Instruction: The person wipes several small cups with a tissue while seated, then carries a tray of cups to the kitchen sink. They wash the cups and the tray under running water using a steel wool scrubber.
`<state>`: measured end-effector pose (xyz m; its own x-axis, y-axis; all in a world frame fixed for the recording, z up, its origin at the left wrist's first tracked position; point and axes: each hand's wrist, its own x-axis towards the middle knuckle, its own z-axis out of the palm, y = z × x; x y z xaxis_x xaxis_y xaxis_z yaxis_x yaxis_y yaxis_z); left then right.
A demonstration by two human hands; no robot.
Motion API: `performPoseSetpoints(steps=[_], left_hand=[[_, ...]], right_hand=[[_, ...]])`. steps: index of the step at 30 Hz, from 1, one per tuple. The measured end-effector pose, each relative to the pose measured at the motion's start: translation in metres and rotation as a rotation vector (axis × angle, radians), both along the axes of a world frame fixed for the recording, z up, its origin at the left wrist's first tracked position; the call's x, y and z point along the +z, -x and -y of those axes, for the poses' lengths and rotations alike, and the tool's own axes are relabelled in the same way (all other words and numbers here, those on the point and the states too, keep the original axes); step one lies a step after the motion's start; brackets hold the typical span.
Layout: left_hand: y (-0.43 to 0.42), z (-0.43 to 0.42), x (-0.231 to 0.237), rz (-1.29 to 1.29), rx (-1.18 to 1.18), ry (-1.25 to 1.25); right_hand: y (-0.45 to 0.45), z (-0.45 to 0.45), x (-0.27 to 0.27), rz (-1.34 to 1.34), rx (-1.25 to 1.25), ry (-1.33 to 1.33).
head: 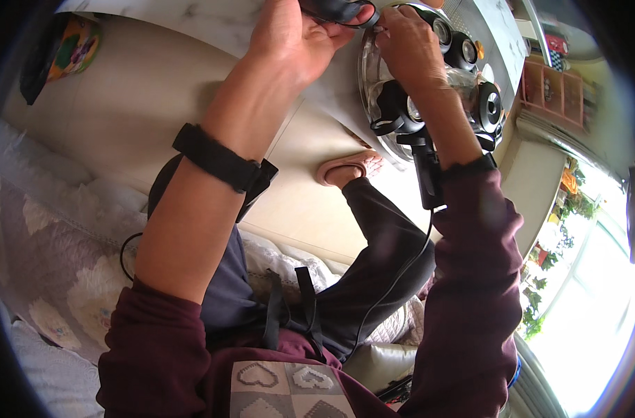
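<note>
At the top edge of the view, my left hand (301, 49) is turned palm up and holds a glossy black plastic part (338, 9). The part is cut off by the picture's rim, and its end forms a ring-like edge. My right hand (409, 49) is beside it, with bent fingers close to that edge; a small pale bit shows at the fingertips, but whether they grip it is unclear. Beneath my right hand and wrist is a round clear tray (367, 99). Several black-topped containers stand on it, including a black one (393, 107) and one with a round lid (488, 107).
A marble-patterned table (192, 18) runs along the top. Black straps with small devices are on both forearms, and a cable (401, 271) hangs from the right one. Below are my slipper (343, 167) and a sofa with a floral cover (51, 251). Pink shelving (552, 94) stands right.
</note>
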<state>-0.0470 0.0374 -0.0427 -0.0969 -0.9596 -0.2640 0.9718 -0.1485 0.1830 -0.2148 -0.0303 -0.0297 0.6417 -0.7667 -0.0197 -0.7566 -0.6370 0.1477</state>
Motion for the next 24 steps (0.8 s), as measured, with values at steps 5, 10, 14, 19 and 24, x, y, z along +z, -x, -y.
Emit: performPoseSetpoints(steps=[5, 10, 14, 19, 24], left_hand=[[0.003, 0.002, 0.003, -0.104, 0.036, -0.012], [0.001, 0.002, -0.002, -0.092, 0.023, 0.068], [-0.001, 0.001, -0.005, -0.075, -0.008, 0.064], [0.001, 0.002, 0.000, -0.083, -0.014, 0.043], [-0.003, 0.003, 0.003, -0.128, 0.035, -0.035]], right_hand=[[0.018, 0.006, 0.014, 0.343, -0.291, -0.555], [0.020, 0.001, 0.012, 0.350, -0.125, -0.428], [0.012, 0.002, 0.000, 0.173, -0.036, -0.203], [0.005, 0.002, 0.004, 0.105, 0.052, -0.178], [0.012, 0.003, 0.040, 0.375, -0.244, -0.399]])
